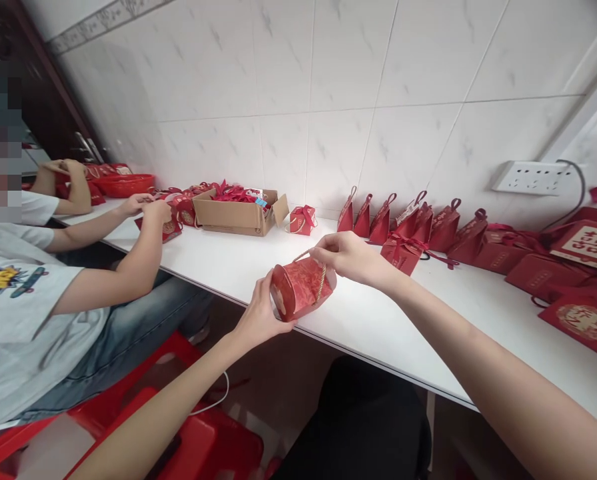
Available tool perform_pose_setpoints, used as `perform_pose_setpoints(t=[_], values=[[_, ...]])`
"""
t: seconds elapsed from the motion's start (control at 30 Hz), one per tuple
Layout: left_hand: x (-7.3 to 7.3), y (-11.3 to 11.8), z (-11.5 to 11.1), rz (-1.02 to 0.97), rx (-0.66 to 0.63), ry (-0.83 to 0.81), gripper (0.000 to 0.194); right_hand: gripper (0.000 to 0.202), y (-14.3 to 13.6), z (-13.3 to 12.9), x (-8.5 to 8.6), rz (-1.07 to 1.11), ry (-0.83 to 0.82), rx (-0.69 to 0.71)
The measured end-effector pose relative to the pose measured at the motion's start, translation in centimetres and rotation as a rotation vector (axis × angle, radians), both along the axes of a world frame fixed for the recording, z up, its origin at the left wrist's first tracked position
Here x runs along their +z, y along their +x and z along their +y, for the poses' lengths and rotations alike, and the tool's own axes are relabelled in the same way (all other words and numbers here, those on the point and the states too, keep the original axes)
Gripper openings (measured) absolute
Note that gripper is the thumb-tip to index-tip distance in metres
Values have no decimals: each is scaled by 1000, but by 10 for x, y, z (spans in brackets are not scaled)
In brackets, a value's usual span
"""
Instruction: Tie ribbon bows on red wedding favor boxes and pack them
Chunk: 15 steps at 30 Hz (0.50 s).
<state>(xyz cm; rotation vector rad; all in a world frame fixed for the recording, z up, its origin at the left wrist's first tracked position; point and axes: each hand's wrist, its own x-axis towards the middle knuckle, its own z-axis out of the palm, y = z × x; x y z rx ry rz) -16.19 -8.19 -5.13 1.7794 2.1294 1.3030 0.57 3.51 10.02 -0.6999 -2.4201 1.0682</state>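
Left hand (262, 310) and right hand (347, 257) were bare, forearms (453, 337) too; black legwear (363, 420) looked plain and matte, cut unclear.

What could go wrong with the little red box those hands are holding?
It might fall: the red box is right by the front edge of the table, so it could tumble off if the left hand slips.
The gold cord might bend the box or come loose if the right hand, which seems to pinch it, tugs too hard.
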Motion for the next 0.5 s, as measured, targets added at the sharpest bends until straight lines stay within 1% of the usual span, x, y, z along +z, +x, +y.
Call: perform_pose_setpoints(t=[0.07,0.13,0.2,0.23,0.27,0.33,0.37,0.43,0.5], values=[[-3,0,-1,-61,6,30,108,21,0,-2,3,-13,48,2],[-5,-2,-3,-141,0,87,104,22,0,-1,4,0,42,9],[-7,-7,-5,-174,-23,159,95,23,1,-1,3,77,-23,24],[-7,-11,-6,-160,-40,194,90,23,1,-1,1,141,-82,40],[-6,-15,-7,-131,-52,224,85,24,1,-1,-1,217,-167,63],[-5,-25,-9,-46,-51,274,79,28,-1,-2,-7,374,-408,100],[-4,-31,-10,8,-32,306,80,30,-3,-4,-10,441,-550,110],[-4,-40,-12,126,28,380,89,30,-6,-8,-18,535,-806,115],[-6,-46,-13,193,58,425,95,30,-9,-13,-25,548,-966,131]])
